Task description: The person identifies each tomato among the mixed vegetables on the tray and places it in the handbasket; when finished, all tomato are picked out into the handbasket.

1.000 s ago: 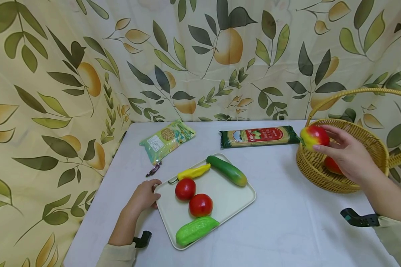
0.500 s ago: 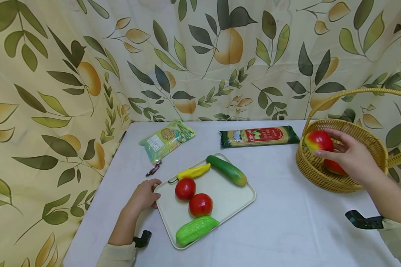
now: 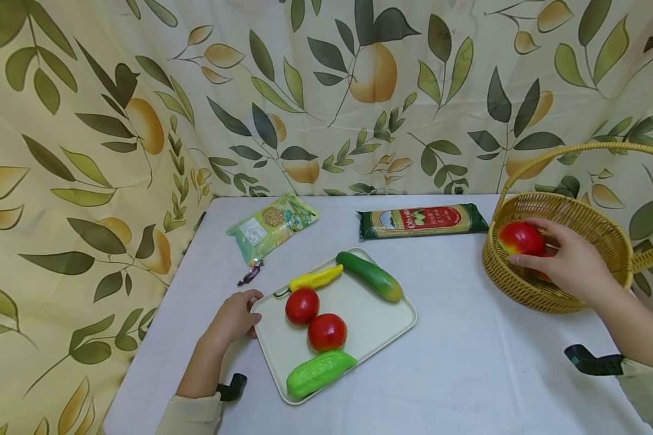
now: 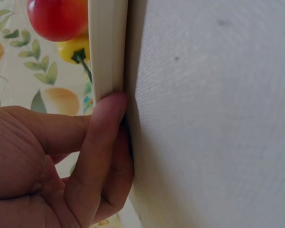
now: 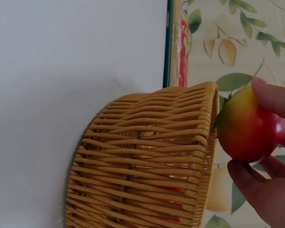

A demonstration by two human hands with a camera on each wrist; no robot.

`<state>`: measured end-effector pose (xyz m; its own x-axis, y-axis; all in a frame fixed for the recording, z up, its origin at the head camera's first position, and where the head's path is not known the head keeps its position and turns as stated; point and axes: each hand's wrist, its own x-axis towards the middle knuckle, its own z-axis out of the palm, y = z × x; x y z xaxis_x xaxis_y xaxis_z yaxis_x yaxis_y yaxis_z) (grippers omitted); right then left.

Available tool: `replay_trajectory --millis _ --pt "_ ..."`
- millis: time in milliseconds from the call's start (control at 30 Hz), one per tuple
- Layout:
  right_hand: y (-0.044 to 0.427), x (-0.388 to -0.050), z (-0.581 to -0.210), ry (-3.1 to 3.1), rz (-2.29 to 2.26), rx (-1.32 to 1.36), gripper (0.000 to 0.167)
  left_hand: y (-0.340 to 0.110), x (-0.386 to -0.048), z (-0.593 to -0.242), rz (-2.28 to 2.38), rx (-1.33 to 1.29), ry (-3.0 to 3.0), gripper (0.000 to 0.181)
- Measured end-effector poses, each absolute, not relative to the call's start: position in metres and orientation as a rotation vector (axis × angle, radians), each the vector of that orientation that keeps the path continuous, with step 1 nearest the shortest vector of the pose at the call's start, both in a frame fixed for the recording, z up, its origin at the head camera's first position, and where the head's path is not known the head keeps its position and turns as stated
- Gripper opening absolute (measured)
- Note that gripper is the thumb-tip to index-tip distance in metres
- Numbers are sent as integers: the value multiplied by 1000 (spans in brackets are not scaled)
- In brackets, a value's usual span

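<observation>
My right hand (image 3: 575, 266) holds a red-and-yellow fruit (image 3: 522, 238) over the wicker basket (image 3: 500, 284). The right wrist view shows thumb and fingers around the fruit (image 5: 249, 126), its green leafy tip turned toward the basket's rim (image 5: 206, 128). Another red fruit (image 3: 542, 275) lies inside, partly hidden by the hand. At the left, my left hand (image 3: 234, 317) grips the edge of a cream tray (image 3: 378, 323), its fingers (image 4: 107, 114) curled against the rim. On that tray are two tomatoes (image 3: 327, 332), a yellow pepper (image 3: 315, 278), a dark green cucumber-like vegetable (image 3: 370, 277) and a light green bumpy gourd (image 3: 320, 373).
Behind the tray lie a green snack packet (image 3: 274, 226) and a small wrapped candy (image 3: 250, 273). A long green-and-gold Olivoilà package (image 3: 423, 222) sits near the back edge, left of the basket. Its tall handle (image 3: 577, 147) arches above. Patterned cloth (image 3: 305, 78) hangs behind the white table (image 3: 451, 362).
My right hand has carried the fruit a little rightward and lower, from the basket's left rim to over its inside. The left hand and tray have stayed put.
</observation>
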<state>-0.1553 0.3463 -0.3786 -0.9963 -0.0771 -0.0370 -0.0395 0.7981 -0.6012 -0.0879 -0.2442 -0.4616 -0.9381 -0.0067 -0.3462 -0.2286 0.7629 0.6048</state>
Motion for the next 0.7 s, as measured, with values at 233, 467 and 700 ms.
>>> replay_trajectory --millis 233,467,700 --pt "346 -154 -383 2967 -902 -167 84 -245 -88 -461 961 -176 2635 38" --pt "348 -153 -385 2977 -852 -171 86 -244 -88 -460 960 -188 2633 40" --pt "349 -151 -385 2983 -800 -186 87 -244 -88 -460 947 -185 2639 40"
